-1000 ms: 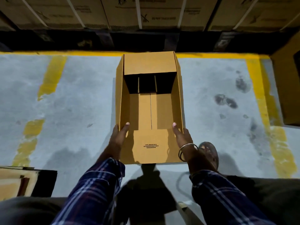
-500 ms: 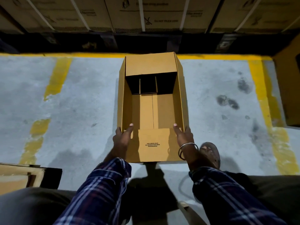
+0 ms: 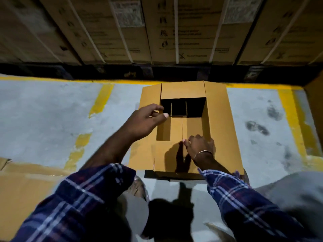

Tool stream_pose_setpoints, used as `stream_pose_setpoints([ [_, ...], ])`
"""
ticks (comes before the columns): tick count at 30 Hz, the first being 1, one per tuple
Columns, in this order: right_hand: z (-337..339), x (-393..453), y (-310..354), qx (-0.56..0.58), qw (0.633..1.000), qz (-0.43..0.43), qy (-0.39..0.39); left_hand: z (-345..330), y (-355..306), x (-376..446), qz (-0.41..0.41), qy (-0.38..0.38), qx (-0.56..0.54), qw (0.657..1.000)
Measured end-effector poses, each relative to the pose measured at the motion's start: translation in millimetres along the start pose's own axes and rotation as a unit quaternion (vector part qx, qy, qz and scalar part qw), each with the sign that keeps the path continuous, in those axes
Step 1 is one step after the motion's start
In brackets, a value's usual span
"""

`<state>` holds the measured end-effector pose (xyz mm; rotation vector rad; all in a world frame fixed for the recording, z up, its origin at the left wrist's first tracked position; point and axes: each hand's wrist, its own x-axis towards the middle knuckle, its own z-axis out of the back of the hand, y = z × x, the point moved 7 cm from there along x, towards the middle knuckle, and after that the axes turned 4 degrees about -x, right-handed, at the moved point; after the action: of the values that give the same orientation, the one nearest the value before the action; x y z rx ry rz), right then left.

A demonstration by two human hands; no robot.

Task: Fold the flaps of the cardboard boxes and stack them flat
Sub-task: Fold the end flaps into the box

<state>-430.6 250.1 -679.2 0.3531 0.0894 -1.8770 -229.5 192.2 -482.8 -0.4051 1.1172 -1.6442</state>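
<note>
Cardboard box (image 3: 187, 130) on the concrete floor (image 3: 43, 119), straight ahead of the knees, open side up, far edge just short of the yellow line (image 3: 70, 81); nearest, plaid sleeves (image 3: 83, 198) and grey trousers, with a flat sheet of cardboard (image 3: 26, 186) lying at the near left, probably the start of the stack; next out, near flap (image 3: 167, 158) folded in and lying level, with the right hand (image 3: 199, 145) resting on its far edge, fingers curled over that edge, bangle at the wrist, though whether pinching or only pressing could not be told; further out and to the left, left hand (image 3: 146, 117) raised above the left flap (image 3: 150, 105), thumb and fingers loosely curled and apart, holding nothing, slightly blurred; right flap (image 3: 218, 123) splayed outward and untouched; far flap (image 3: 182, 89) already turned in over the dark interior; beyond, strapped cartons (image 3: 174, 32) on a dark pallet.

Judged as mid-fold: short flaps in, long side flaps not yet closed; next move likely called for bringing the left flap inward over the near one while keeping the latter held down, then doing the same with the right flap, before moving the box toward the flat cardboard.
</note>
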Motion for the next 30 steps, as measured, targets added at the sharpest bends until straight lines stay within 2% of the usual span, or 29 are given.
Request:
stream_pose_setpoints([
  [1,19,-7,3,0.024,1.0,0.005,-0.018,6,-6,-14,-0.011,0.0,0.002,1.0],
  [3,40,-19,10,0.075,0.997,0.024,0.013,9,-7,-35,-0.014,0.007,0.011,1.0],
  [5,40,-32,18,0.102,0.988,0.06,0.102,3,-9,-45,-0.026,0.016,0.064,0.997],
  [7,25,-55,26,0.084,0.973,0.085,0.198,-4,-19,-55,-0.051,0.016,0.101,0.993],
  [9,2,-76,25,0.044,0.964,0.087,0.246,-11,-25,-62,-0.056,0.024,0.103,0.993],
  [15,-68,-96,33,-0.13,0.948,0.132,0.259,-25,-14,-66,-0.042,0.089,0.189,0.977],
  [20,-94,-85,39,-0.137,0.95,0.142,0.244,-39,-9,-46,-0.041,0.121,0.231,0.965],
  [24,-109,-77,44,-0.123,0.952,0.133,0.246,-66,-16,-21,-0.076,0.149,0.28,0.945],
  [30,-119,-59,50,-0.11,0.968,0.153,0.164,-101,-23,12,-0.108,0.195,0.295,0.929],
])
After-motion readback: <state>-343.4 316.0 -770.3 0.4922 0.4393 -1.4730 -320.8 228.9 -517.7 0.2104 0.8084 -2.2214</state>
